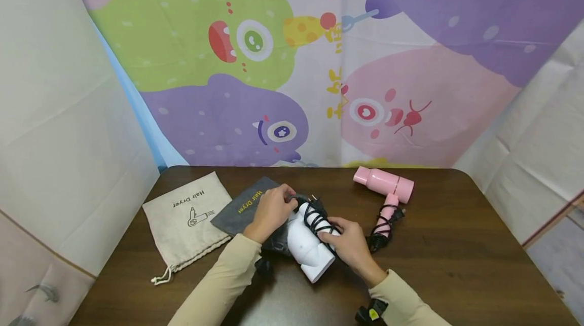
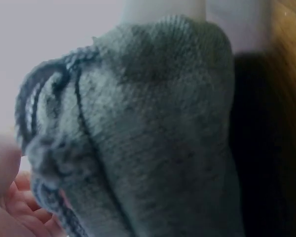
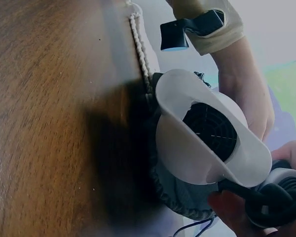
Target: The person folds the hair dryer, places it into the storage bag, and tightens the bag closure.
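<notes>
My right hand [image 1: 351,242] grips the handle of a white hair dryer [image 1: 303,245], with its black cord [image 1: 318,222] wound round the handle. The dryer's wide nozzle [image 3: 182,148] points toward the near side of the table. My left hand [image 1: 270,212] pinches the mouth edge of a dark grey drawstring bag [image 1: 244,209] with yellow lettering. Up close in the left wrist view, the bag's fabric [image 2: 158,133] hides most of the dryer. The gathered mouth lies against the dryer's body; how far the dryer sits inside, I cannot tell.
A beige drawstring bag [image 1: 191,219] printed with a hair dryer lies flat at the left. On the right, a pink hair dryer [image 1: 383,182] rests with its black cord wrapped round its handle. A cartoon cloth [image 1: 255,113] hangs behind the brown table [image 1: 456,265].
</notes>
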The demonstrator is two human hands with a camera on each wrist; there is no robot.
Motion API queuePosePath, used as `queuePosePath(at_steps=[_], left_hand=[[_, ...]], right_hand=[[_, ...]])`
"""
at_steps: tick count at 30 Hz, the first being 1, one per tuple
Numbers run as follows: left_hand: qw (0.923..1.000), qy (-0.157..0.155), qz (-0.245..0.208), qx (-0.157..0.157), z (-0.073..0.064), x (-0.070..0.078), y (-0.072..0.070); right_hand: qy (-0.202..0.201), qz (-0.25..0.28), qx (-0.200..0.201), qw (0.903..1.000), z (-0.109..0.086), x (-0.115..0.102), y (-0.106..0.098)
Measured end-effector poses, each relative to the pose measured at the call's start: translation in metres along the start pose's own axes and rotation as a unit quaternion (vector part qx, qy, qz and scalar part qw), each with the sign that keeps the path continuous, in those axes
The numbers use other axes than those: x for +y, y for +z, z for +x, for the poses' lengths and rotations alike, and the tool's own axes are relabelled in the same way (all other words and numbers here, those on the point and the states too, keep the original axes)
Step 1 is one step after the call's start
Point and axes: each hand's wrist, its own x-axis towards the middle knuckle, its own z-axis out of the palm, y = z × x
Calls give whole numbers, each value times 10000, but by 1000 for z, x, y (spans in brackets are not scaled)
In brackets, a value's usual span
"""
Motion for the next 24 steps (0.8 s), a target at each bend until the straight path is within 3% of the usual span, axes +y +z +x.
queuePosePath(at_steps=[4, 9, 16, 24], left_hand=[[10000, 28, 46, 68, 3, 0, 1], [9989, -7, -401, 260, 6, 1, 4], [9955, 115, -908, 243, 6, 5, 6], [9939, 585, -880, 315, 0, 16, 1]], right_hand=[[-469, -464, 67, 9978, -1, 0, -1], [-881, -850, -8, 9925, -2, 0, 0], [-994, -973, -132, 9902, -2, -1, 1], [-1033, -910, -233, 9902, 0, -6, 3]])
